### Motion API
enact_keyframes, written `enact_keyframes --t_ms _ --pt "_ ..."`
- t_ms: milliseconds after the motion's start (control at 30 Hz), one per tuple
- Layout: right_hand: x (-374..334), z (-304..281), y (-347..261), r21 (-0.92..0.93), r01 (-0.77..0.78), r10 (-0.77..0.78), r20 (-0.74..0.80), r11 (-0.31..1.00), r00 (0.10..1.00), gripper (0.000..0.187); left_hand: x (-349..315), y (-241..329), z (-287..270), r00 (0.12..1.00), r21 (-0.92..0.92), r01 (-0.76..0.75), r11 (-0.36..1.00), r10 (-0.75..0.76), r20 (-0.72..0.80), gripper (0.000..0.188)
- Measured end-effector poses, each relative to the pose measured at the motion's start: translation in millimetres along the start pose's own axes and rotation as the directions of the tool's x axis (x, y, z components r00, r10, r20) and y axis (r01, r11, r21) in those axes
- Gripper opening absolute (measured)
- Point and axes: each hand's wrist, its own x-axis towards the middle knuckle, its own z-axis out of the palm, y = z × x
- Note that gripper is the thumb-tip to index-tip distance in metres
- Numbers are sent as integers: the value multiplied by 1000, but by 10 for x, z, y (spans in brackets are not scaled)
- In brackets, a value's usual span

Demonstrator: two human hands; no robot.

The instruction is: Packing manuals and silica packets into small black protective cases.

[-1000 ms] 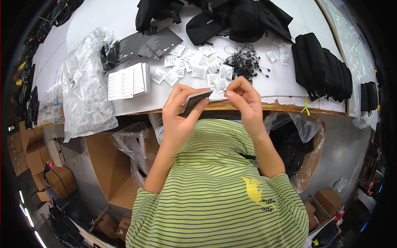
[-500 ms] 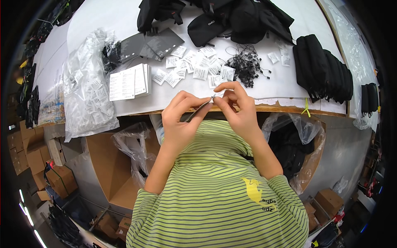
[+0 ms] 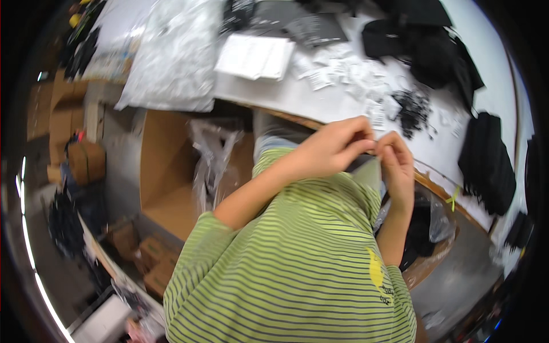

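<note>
In front of my body, close to the table's front edge, both hands meet at the fingertips. My left hand (image 3: 343,144) is closed in a pinch at the top of a dark grey card (image 3: 366,170), which hangs tilted below the fingers. My right hand (image 3: 398,167) is also closed, thumb against forefinger, right beside the card's top; what it pinches is too small and blurred to name. Beyond the hands lie many small white printed packets (image 3: 327,76) and a heap of small black string fasteners (image 3: 413,110).
A stack of white leaflets (image 3: 254,56) and a clear plastic bag (image 3: 174,57) lie on the table's left, dark cards (image 3: 316,28) behind. Black fabric bags (image 3: 434,57) and a row of black pouches (image 3: 487,163) are at right. An open carton (image 3: 166,171) stands below the table edge.
The view has swung, so the table and hands appear shifted in the picture. My fingertips stay together; the left wrist has turned and the card hangs lower between the hands.
</note>
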Motion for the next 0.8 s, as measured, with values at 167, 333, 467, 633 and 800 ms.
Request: enact_keyframes --t_ms 167,333,467,633,800 --pt "48 -88 14 -94 -101 103 18 990 995 9 116 -70 26 982 -93 -64 994 46 -183 11" --pt "43 -231 26 -77 -124 123 -22 989 992 8 825 -523 -155 964 5 9 1000 -7 -266 17" --pt "-70 -154 -26 -4 -131 131 -80 991 988 9 1562 -402 -336 917 441 45 896 138 -373 53" --pt "-198 -188 -6 -15 -125 122 -116 992 986 9 2238 -579 -374 842 685 1 729 368 -394 52" --pt "-200 -240 10 40 -84 90 -178 996 980 9 2216 -466 -371 765 795 -256 550 618 -180 13"
